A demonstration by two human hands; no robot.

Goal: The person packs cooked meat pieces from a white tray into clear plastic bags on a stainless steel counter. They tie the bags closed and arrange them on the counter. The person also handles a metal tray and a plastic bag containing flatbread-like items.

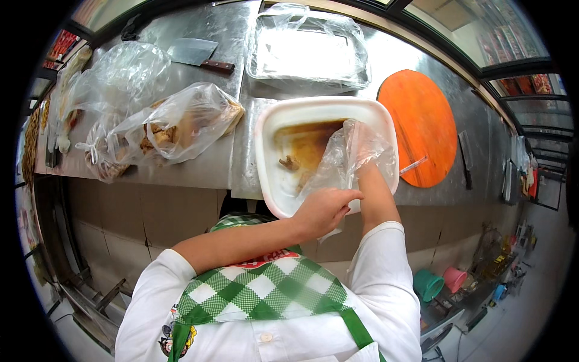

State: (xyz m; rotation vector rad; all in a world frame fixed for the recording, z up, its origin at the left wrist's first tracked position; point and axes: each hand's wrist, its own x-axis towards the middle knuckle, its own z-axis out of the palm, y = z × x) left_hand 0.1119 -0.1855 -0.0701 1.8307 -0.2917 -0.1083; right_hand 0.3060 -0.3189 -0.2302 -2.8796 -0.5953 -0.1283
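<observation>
My right hand point(362, 144) is inside a clear plastic bag point(332, 156) over the right side of a white plastic basin point(267, 181); its fingers are blurred by the plastic. My left hand point(326, 209) is at the basin's near rim, crossing toward my right wrist, with its index finger extended and the bag's edge beside it. Whether it grips the bag is unclear. Brown liquid point(301, 140) lies in the basin, along with a small brown piece of food point(289, 163). More food shows faintly beneath the bag.
On the steel counter point(203, 174) are a cleaver point(192, 52), plastic bags of brown food point(181, 126), and a bag-covered metal tray point(307, 54). An orange round board point(420, 126) stands right of the basin, with a knife point(466, 158) beyond. Buckets point(427, 285) stand lower right.
</observation>
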